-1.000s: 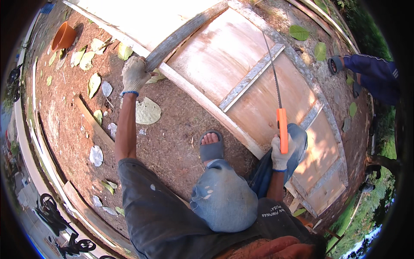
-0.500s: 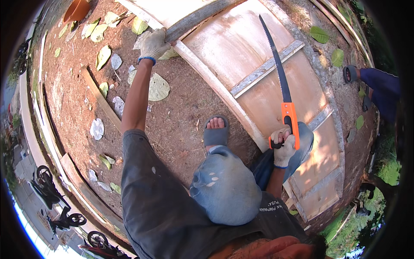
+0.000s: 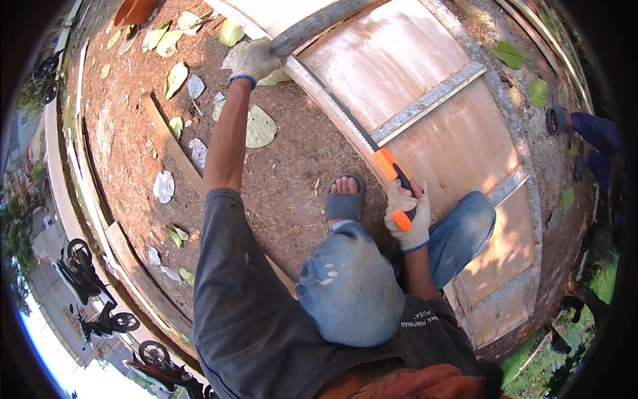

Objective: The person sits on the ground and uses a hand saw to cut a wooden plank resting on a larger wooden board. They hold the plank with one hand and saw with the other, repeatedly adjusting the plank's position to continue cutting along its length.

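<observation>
My gloved left hand grips the end of a weathered grey batten where it meets the pale near edge strip of a plywood panel. My gloved right hand is closed on the orange-and-black handle of a saw, below and right of my left hand. The saw's toothed blade points up-left along that edge strip toward my left hand; whether it rests on the wood I cannot tell. Cross battens divide the panel.
Another person's sandalled foot and blue trouser leg are at the far right. Dry leaves, a loose plank and an orange pot lie on the dirt at left. Motorbikes stand beyond boards at lower left. My sandalled foot is beside the panel.
The saw has swung from pointing upward to up-left along the panel's near edge. My right hand has moved left and turned with it. My left hand stays on the grey batten's end.
</observation>
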`<act>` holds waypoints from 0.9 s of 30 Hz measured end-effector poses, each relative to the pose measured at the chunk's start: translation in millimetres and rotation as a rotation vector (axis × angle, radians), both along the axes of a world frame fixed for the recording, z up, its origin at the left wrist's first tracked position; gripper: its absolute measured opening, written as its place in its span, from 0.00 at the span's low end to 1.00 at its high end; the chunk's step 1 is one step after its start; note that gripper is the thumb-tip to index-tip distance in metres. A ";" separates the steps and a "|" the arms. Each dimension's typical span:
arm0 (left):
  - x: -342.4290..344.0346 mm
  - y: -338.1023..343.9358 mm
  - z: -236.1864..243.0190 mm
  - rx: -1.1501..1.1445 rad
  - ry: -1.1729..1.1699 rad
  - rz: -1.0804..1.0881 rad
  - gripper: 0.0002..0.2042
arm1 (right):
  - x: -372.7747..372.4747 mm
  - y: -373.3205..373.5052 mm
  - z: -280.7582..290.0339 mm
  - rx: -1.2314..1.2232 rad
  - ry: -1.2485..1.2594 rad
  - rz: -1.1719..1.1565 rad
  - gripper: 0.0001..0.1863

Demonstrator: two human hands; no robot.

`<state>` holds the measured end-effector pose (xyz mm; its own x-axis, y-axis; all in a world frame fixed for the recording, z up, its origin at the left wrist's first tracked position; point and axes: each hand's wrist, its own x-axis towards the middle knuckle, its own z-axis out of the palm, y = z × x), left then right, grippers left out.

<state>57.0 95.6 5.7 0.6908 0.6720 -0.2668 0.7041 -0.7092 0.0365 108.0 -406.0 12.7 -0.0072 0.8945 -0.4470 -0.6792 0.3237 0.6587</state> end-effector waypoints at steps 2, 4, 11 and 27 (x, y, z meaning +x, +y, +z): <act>1.3 -4.6 5.1 -0.005 -0.006 0.009 0.25 | 4.3 4.6 -4.3 0.015 0.029 0.040 0.20; 0.2 -4.1 3.3 -0.008 -0.019 0.003 0.25 | 8.3 11.1 0.9 -0.140 -0.019 0.090 0.20; -2.6 -5.9 -7.2 0.015 -0.099 -0.004 0.24 | 20.4 8.2 -9.3 -0.226 -0.164 0.211 0.24; -23.1 -4.9 1.6 -0.104 0.005 0.148 0.33 | -14.3 35.6 -5.7 -0.736 -0.365 0.360 0.17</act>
<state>33.9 90.7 7.3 0.5844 0.7352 -0.3435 0.8011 -0.5901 0.0999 93.7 -370.4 7.0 0.0229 0.3518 -0.9358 -0.9477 0.3056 0.0916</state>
